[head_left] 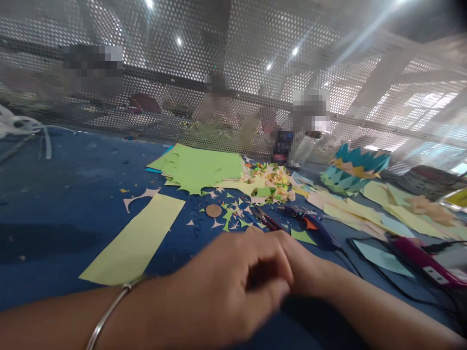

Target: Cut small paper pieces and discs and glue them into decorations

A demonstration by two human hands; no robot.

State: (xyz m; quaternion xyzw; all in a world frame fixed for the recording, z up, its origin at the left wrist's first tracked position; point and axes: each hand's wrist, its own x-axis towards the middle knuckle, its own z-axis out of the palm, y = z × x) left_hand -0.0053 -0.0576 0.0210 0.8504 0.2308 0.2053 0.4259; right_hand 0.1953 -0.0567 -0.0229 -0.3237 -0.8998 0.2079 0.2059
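Observation:
My left hand (233,287), with a silver bangle (109,316) on its wrist, is in front, its fingers curled in and a bit blurred. Between its thumb and forefinger I see only a dark gap. Just behind it, overlapping, lies my right hand (304,265), whose fingers are mostly hidden. A pale yellow paper strip (136,243) lies left of the hands. Beyond them are red-handled scissors (268,221), a dark blue glue gun (315,226) with an orange trigger, and a round brown disc (213,210) among small paper scraps (233,214).
Stacked green sheets (204,167) with scalloped edges lie at the back, beside a heap of curled paper pieces (272,182). A teal folded-paper bowl (352,170) stands at right. Nearby are paper strips (350,216), a pink power strip (426,260) and black cables (397,287). A perforated metal screen (233,63) rises behind.

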